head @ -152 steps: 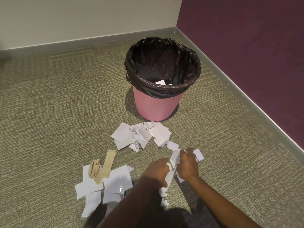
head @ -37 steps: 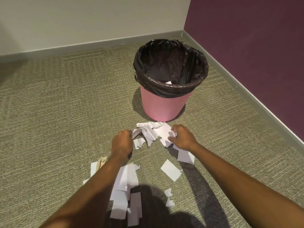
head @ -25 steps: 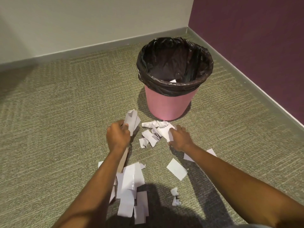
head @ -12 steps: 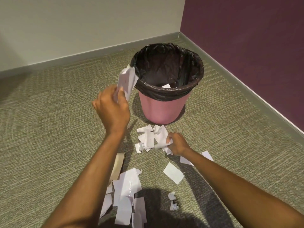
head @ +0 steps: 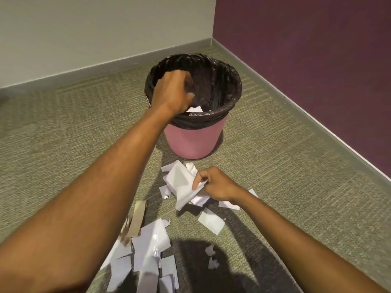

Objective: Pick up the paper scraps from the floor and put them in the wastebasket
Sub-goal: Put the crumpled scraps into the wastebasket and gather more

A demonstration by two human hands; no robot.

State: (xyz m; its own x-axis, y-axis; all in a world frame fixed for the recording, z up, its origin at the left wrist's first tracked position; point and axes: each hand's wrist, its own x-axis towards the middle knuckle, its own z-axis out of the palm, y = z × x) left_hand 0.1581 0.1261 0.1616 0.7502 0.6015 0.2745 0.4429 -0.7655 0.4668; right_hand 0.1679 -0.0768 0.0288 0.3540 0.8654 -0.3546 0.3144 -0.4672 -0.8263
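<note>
Well, some paper (head: 195, 109) lies in the wastebasket (head: 193, 142); the left hand (head: 171, 92) curls over it, hold unclear. The right hand (head: 215, 183) pinches a white bunch (head: 181, 181); many scraps (head: 148, 246) litter the floor (head: 63, 127).

Pink wastebasket (head: 193, 140), black liner (head: 222, 81), white paper scraps (head: 179, 180), olive ribbed carpet (head: 275, 166), purple wall (head: 306, 49)

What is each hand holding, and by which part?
The right hand pinches bunched paper scraps at their right edge. The left hand, over the wastebasket: cannot tell.
</note>
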